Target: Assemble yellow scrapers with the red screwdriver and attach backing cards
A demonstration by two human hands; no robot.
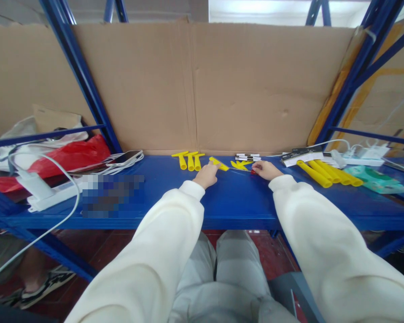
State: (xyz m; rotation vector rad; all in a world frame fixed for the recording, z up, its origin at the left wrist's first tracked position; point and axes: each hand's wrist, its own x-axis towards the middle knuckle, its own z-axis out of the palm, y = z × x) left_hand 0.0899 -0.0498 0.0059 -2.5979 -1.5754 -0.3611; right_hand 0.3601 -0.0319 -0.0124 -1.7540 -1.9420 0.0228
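My left hand [207, 174] rests on the blue shelf top, its fingers closed at the near end of a yellow T-shaped piece [219, 163]; its exact grip is partly hidden. To the right, my right hand [265, 170] is pinched on a small red thing [253, 172]. A thin pale strand [239, 169] runs between the hands. Loose yellow pieces [239, 165] lie just behind the strand. Several yellow T-shaped pieces [190, 160] stand in a row left of my left hand. Black-and-white packets [248, 157] lie behind, near the cardboard.
Yellow tubes [328, 174] and a green packet [375, 179] lie at right beside a white power strip [365, 157]. A red bag [84, 154], a phone [128, 157] and another power strip [57, 193] are at left. Cardboard [195, 89] closes off the back. A person's foot [49, 282] shows below left.
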